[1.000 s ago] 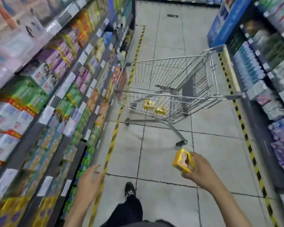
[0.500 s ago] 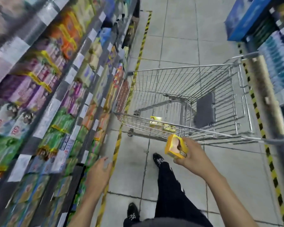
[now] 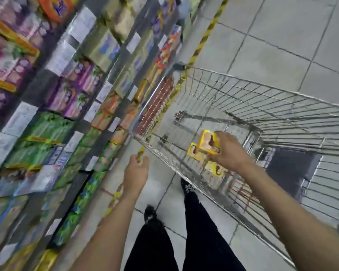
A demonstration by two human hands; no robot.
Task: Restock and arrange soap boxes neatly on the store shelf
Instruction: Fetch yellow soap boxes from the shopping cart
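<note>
My right hand [image 3: 230, 152] grips a yellow soap box [image 3: 207, 142] over the inside of the wire shopping cart [image 3: 262, 106]. Two more yellow soap boxes lie on the cart floor below it, one [image 3: 193, 151] beside the held box and one [image 3: 216, 169] partly hidden under my wrist. My left hand [image 3: 135, 171] hangs over the floor between the shelf and the cart's near corner, fingers loosely curled, holding nothing. The store shelf [image 3: 53, 106] on the left is packed with rows of soap boxes in purple, green, orange and beige; it is blurred.
White price tags [image 3: 20, 118] line the shelf edges. A yellow-black floor stripe [image 3: 205, 34] runs along the shelf base. My black-trousered legs and shoes [image 3: 186, 187] stand between shelf and cart. Grey floor tiles [image 3: 282, 36] lie beyond the cart.
I have stepped up to the cart and the view has tilted down. My right hand carried the yellow box forward from outside the cart to over its inside. My left hand rose slightly.
</note>
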